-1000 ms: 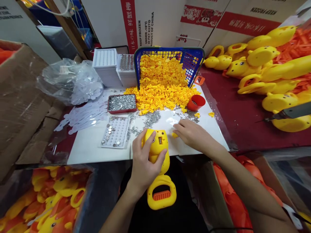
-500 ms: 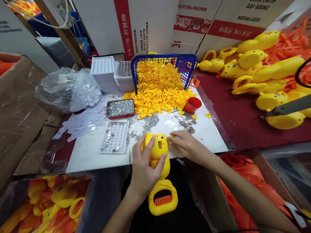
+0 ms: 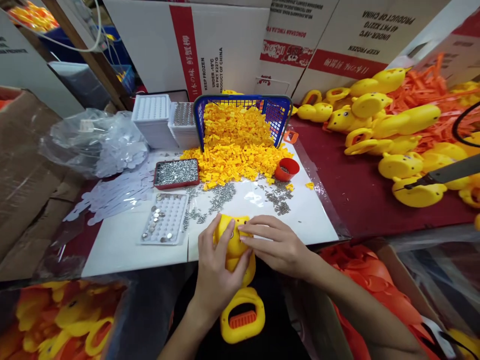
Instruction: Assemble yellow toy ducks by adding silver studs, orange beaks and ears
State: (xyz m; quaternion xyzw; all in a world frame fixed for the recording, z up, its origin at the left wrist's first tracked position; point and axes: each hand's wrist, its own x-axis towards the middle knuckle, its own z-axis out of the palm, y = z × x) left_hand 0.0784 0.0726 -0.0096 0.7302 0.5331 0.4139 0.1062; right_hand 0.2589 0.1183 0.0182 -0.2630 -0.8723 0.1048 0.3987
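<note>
My left hand [image 3: 217, 267] is wrapped round a yellow animal-shaped plastic toy [image 3: 234, 246], held upright at the table's front edge. The toy's ring handle [image 3: 260, 320], with an orange ribbed insert, hangs over my lap. From the right, my right hand [image 3: 282, 246] brings its fingertips onto the toy's upper face, over the small square opening there. Between those fingers a bit of the small yellow plastic piece seems to show; most of it is hidden. Loose small yellow plastic parts [image 3: 240, 162] lie heaped beyond both hands, spilling from a blue basket [image 3: 284, 122].
A white dimpled tray [image 3: 170, 220] with button cells lies left, below a red tray of metal pins [image 3: 177, 172]. Right of the heap stands a red cup [image 3: 287, 170] near scattered screws [image 3: 279, 197]. A screwdriver [image 3: 442, 175] reaches in from the right, by more yellow toys [image 3: 397, 120].
My right hand has moved left from beside the toy onto its upper face, bringing the small yellow piece to the opening. My left hand keeps its hold. The whole view has shifted slightly.
</note>
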